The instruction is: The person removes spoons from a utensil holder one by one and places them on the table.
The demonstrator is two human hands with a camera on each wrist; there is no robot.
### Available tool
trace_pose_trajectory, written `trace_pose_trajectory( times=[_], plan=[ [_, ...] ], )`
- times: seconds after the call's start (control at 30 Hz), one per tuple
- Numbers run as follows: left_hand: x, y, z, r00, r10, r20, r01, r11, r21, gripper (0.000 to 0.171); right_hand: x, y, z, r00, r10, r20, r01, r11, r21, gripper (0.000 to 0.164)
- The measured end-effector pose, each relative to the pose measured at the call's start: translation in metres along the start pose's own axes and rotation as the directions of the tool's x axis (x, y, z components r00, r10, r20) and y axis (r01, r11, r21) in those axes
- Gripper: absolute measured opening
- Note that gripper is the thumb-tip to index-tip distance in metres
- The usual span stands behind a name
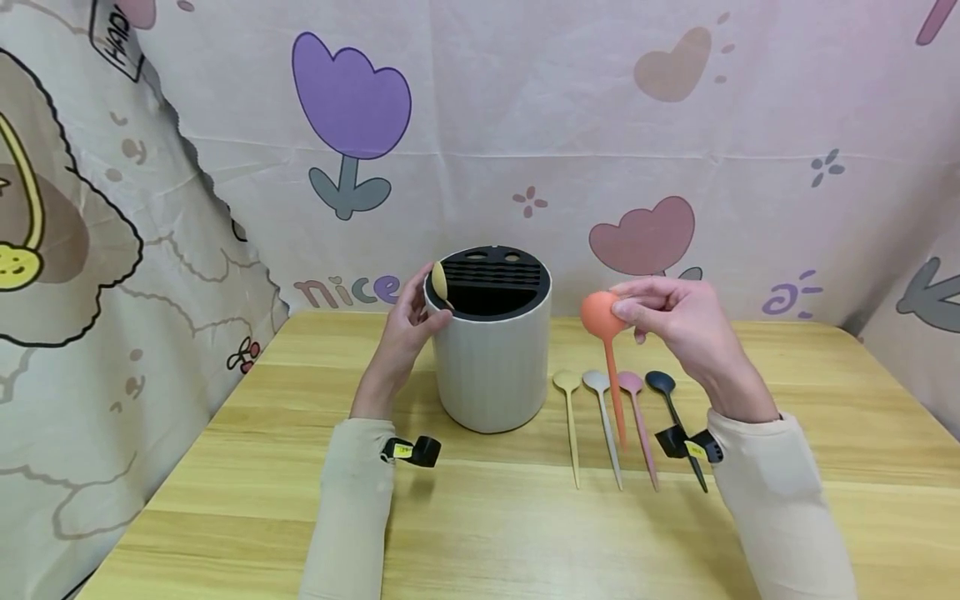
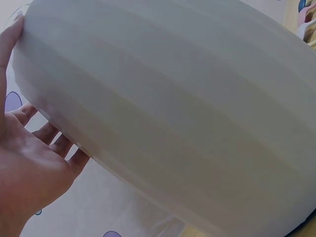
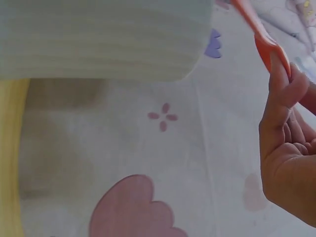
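Observation:
My left hand [image 1: 403,333] grips the left side of a white ribbed utensil holder [image 1: 491,379], thumb near the front rim and fingers along the far side. A black slotted insert [image 1: 495,273] tops the holder, with a large opening at its front. One pale yellow spoon [image 1: 439,282] stands in it at the left edge, bowl up. Right of the holder, my right hand [image 1: 678,321] pinches an orange spoon [image 1: 597,317] by its bowl, the handle hanging downward. In the right wrist view, thumb and fingers meet on the orange spoon's bowl [image 3: 266,49].
Side by side on the wooden table [image 1: 495,517] lie a yellow spoon [image 1: 567,382], a white spoon [image 1: 597,382], a pink spoon [image 1: 632,383] and a dark blue spoon [image 1: 661,382], bowls pointing away. A patterned cloth [image 1: 480,100] hangs behind the table.

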State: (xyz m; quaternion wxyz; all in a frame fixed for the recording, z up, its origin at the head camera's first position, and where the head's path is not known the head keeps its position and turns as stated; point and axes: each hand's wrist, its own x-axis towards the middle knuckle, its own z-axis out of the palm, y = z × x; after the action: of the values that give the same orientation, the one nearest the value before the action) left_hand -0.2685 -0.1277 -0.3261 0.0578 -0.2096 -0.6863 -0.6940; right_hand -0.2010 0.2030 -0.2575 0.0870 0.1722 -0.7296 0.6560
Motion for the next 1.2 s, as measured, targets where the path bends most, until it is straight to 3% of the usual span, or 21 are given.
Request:
trace_pose_trajectory(
  times=[0.2, 0.4, 0.53, 0.93, 1.2],
  plan=[
    [-0.002, 0.001, 0.000, 1.000, 0.000, -0.003, 0.000, 1.000, 0.004, 0.097, 0.003, 0.017, -0.012, 0.997, 0.059, 0.044, -0.057, 0.997, -0.059, 0.029],
    [-0.003, 0.004, 0.001, 1.000, 0.002, -0.008, -0.002, 1.000, 0.017, 0.094, 0.007, 0.030, -0.033, 0.980, 0.184, 0.077, -0.168, 0.970, -0.174, 0.052],
    [-0.002, 0.005, 0.001, 1.000, 0.009, -0.003, -0.009, 1.000, 0.006, 0.098, 0.008, 0.036, -0.045, 0.975, 0.206, 0.089, -0.186, 0.964, -0.188, 0.063],
    [-0.002, 0.002, 0.002, 1.000, 0.015, 0.000, -0.015, 1.000, -0.009, 0.103, 0.005, 0.067, -0.079, 0.954, 0.256, 0.155, -0.195, 0.924, -0.329, 0.064],
    [0.000, 0.001, 0.002, 1.000, 0.013, -0.004, -0.013, 1.000, -0.013, 0.106, -0.002, 0.087, -0.111, 0.936, 0.306, 0.175, -0.185, 0.849, -0.495, 0.061]
  ],
)
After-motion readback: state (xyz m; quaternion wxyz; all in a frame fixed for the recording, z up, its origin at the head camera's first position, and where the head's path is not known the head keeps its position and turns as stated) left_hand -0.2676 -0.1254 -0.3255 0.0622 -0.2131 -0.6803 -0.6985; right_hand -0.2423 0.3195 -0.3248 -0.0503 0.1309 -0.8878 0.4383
